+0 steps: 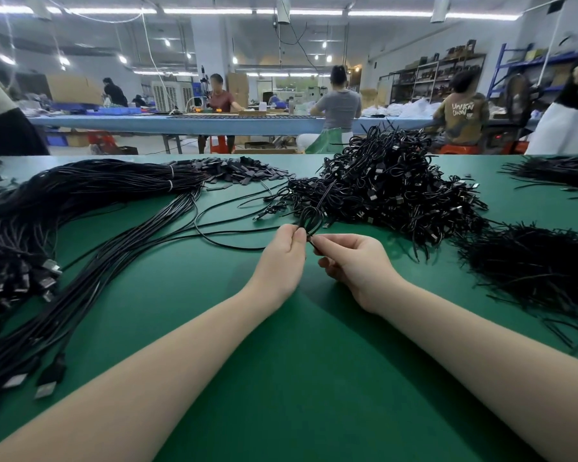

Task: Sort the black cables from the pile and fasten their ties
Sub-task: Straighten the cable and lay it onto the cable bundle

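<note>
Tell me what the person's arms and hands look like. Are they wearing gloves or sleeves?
No gloves and no sleeves in view. Both forearms are bare from the bottom of the picture up to the wrists. The left hand and the right hand are bare too, with no rings, watch or bracelets that I can see. No markings or bandages show on either arm.

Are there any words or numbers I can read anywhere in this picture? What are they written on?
"UNKN" over "UNN": white letters on the back of the brown shirt of a person sitting at the far blue table; the second line is partly unclear.
Boxes on the shelves at the back right: too small and blurred to read.
Black cables and their plugs on the green table: no readable markings.
</note>
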### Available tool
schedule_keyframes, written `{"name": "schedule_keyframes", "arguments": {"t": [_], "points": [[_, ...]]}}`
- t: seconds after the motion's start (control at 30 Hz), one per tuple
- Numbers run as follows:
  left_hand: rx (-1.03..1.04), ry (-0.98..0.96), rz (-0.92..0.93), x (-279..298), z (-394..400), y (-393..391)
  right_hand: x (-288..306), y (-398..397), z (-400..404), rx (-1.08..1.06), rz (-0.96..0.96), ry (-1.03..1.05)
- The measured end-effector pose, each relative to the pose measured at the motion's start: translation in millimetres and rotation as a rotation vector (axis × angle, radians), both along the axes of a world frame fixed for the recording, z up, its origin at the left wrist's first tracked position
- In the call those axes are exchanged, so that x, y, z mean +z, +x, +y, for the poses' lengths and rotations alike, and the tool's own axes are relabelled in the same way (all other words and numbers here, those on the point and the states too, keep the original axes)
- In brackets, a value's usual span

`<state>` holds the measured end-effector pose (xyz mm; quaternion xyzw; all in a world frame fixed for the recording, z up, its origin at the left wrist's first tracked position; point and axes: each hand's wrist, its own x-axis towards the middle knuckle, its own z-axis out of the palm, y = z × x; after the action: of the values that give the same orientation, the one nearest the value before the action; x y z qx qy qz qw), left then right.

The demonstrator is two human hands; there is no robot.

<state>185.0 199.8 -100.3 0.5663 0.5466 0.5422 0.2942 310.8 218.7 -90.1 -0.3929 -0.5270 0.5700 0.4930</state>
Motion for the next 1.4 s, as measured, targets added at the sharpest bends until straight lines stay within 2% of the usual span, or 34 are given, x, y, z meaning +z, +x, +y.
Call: {"name": "schedule_keyframes", "arguments": {"t": [0.17,0.53,0.67,1.13,1.4], "points": [[0.014,-0.048,-0.073,2.7,1.5,-3.0,-2.2,-2.5,0.0,-0.029,-0.020,0.018],[-0.088,-0.065,-0.062,7.0,-2.7,-2.0,-4.4,-1.8,-0.3,-0.018,0.020,0.057],[-0.059,-0.061,-0.051,7.4,-4.8,0.2,-4.5,-4.1,-0.8,-0.034,0.014,0.082],[-0.038,-0.100,-0.282,7.4,-6.3,-1.2,-2.8,-6.3,-4.1,-0.049,-0.019,0.075],[-0.059,-0.115,-0.267,8.7,-7.2,-3.1,-1.2,-2.6,-6.4,0.051,-0.077,0.090]]}}
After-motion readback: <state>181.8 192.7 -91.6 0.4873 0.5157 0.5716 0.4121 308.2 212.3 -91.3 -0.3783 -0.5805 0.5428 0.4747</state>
